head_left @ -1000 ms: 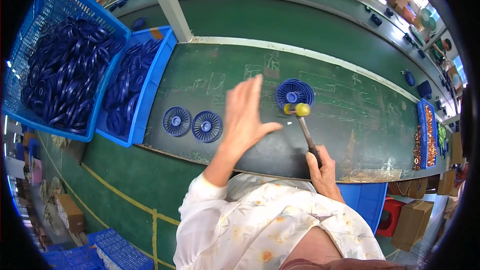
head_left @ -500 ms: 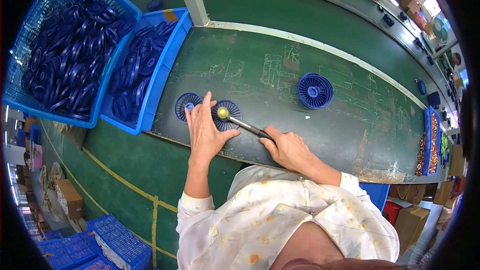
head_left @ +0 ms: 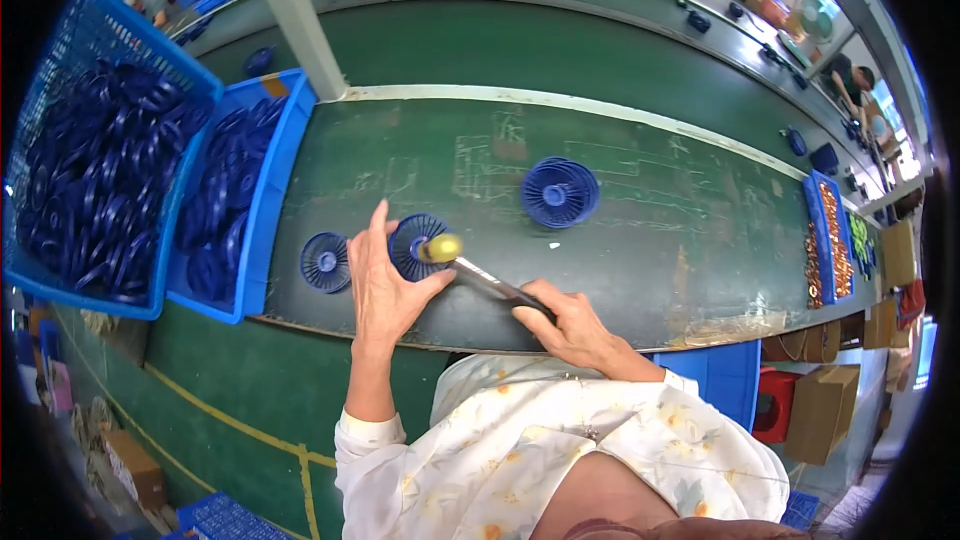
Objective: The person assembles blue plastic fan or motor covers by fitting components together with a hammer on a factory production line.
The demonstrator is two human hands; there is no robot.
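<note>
My left hand (head_left: 385, 285) curves round the near left side of a round blue fan grille (head_left: 418, 230) lying on the workbench, its thumb and fingers spread along the rim. In my right hand (head_left: 575, 325) is a small mallet (head_left: 500, 288) with a yellowish head, metal shaft and dark grip. Slightly blurred, the mallet head overlaps the right part of the grille; whether it touches cannot be told. A second blue grille (head_left: 326, 262) lies just left of my left hand, its right edge partly covered by the fingers. Farther right sits a stack of blue grilles (head_left: 560, 192).
At the left, a blue basket (head_left: 180, 50) and a lower blue tray (head_left: 255, 240) hold many dark blue round parts. A blue bin (head_left: 822, 210) of copper-coloured pieces stands at the bench's right end. Behind the bench runs a conveyor (head_left: 460, 40) with scattered parts. A post (head_left: 295, 20) rises at the back left.
The whole view has shifted. The mallet head has come away from the grille's centre toward its right side and looks larger. My left hand keeps its place round the grille.
</note>
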